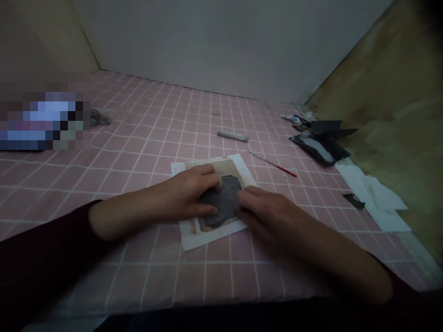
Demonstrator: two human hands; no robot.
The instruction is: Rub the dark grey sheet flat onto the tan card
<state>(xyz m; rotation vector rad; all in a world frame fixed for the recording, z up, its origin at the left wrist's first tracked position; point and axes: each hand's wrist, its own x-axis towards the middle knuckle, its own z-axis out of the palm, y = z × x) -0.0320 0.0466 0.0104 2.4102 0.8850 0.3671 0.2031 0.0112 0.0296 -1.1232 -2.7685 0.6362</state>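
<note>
A dark grey flat slab (224, 200), clay-like in look, lies on a brown sheet (225, 166) over white paper (194, 242). My left hand (194, 191) rests at the slab's left side, fingers curled on its upper edge and thumb along the lower left, gripping it between them. At the right edge of the slab is my right hand (263, 207), its fingers curled together and a little blurred. Its fingertips are hidden, so I cannot tell what is pinched in them.
A grey bar (232, 136) and a red-handled thin tool (285, 171) lie beyond the paper. Black opened packaging (321, 145), a dark scrap (353, 201) and white sheets (384, 198) sit by the right wall. A small ring (216, 113) is farther back; grey lumps (99, 117) lie left.
</note>
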